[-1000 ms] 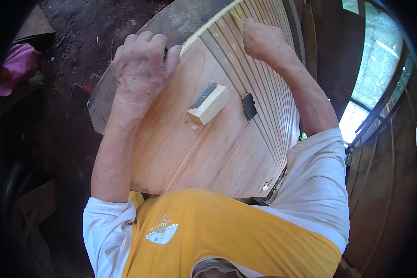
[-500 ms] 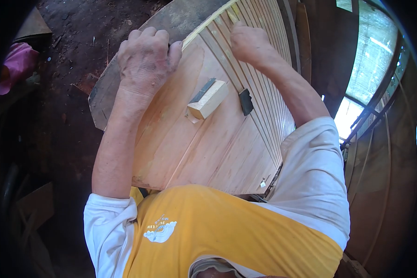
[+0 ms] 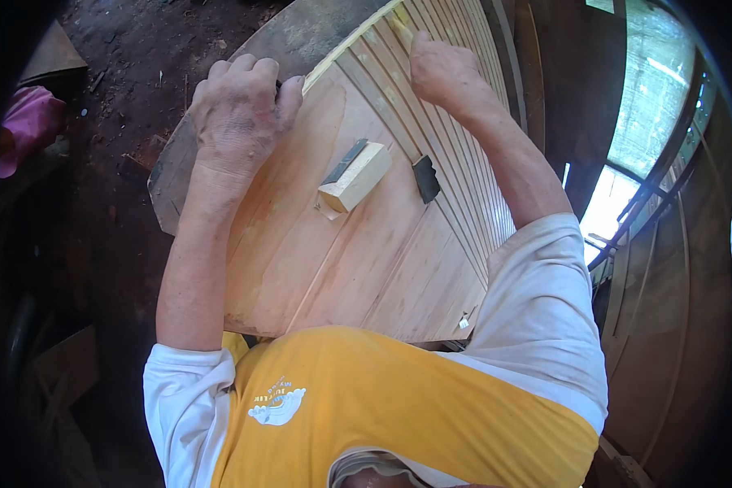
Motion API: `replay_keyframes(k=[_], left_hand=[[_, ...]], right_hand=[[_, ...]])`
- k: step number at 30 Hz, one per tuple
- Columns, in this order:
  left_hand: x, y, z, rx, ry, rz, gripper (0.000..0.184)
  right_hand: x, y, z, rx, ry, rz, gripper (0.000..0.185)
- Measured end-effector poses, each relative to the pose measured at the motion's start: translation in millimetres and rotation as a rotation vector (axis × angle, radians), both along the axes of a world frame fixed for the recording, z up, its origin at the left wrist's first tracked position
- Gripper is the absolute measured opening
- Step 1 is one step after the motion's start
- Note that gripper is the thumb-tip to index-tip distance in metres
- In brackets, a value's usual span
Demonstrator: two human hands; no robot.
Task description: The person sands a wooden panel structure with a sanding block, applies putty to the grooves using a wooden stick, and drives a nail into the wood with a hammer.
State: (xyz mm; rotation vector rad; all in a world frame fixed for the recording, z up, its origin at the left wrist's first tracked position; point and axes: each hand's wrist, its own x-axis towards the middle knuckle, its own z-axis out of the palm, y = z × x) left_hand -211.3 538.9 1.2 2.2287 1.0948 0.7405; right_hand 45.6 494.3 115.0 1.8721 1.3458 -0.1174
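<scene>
A wooden block [image 3: 358, 177] lies near the middle of a big flat board [image 3: 358, 268], with a dark strip [image 3: 346, 163] along its top left side. Take the block as the middle of a clock. At 3 o'clock, just beside it, a small dark piece [image 3: 426, 180] lies by the inner edge of a row of thin wood strips [image 3: 472, 163].

The left hand [image 3: 240, 110] is at 10 o'clock, on the far left edge of the board. Its fingers are bent down and hidden, so I cannot tell if it grips anything. The right hand [image 3: 446, 71] is at 1 o'clock, curled up on the strips. Its fingertips are hidden too, so I cannot tell what it holds.

A grey surface [image 3: 301, 37] pokes out past the board at 11 o'clock. A tiny white bit [image 3: 464, 322] is at 5 o'clock, near the board's corner. The person's yellow and white shirt [image 3: 382, 382] is at 6 o'clock, and a pink cloth [image 3: 34, 118] is far off at 9 o'clock.
</scene>
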Motion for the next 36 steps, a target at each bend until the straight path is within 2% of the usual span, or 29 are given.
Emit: replay_keyframes(k=[4, 7, 10, 13, 16, 19, 22, 25, 28, 31, 34, 36], left_hand=[[1, -1, -1, 0.008, -0.016, -0.003, 0.028], [1, 0, 1, 0.009, -0.019, 0.001, 0.028], [0, 0, 0, 0.017, -0.027, 0.004, 0.028], [0, -1, 3, 0.015, -0.04, 0.001, 0.027], [0, -1, 5, 0.004, -0.009, -0.003, 0.026], [1, 0, 3, 0.009, 0.013, -0.012, 0.025], [2, 0, 3, 0.031, 0.002, -0.026, 0.024], [2, -2, 5, 0.018, -0.003, -0.024, 0.024], [3, -1, 6, 0.027, 0.01, -0.033, 0.022], [5, -1, 9, 0.029, 0.071, -0.072, 0.02], [7, 0, 15, 0.0, 0.144, -0.107, 0.02], [9, 0, 17, -0.011, 0.178, -0.121, 0.02]], right_hand=[[-6, -12, -14, -0.053, 0.002, 0.074, 0.023], [6, -7, 0, -0.072, 0.007, 0.01, 0.023], [9, 1, 5, 0.008, 0.019, 0.069, 0.022], [16, -11, -13, -0.023, 0.014, 0.135, 0.021], [20, -16, 6, -0.044, 0.054, 0.097, 0.021], [23, -8, 5, 0.063, 0.029, 0.105, 0.021], [28, -23, -15, 0.105, 0.093, 0.286, 0.022], [27, -28, 9, 0.047, 0.097, 0.112, 0.026], [35, -53, 15, 0.205, 0.117, 0.076, 0.026], [47, -95, -4, 0.566, 0.334, 0.144, 0.023], [42, -123, -31, 0.647, 0.474, -0.022, 0.02], [29, -124, -32, 0.651, 0.501, -0.067, 0.025]])
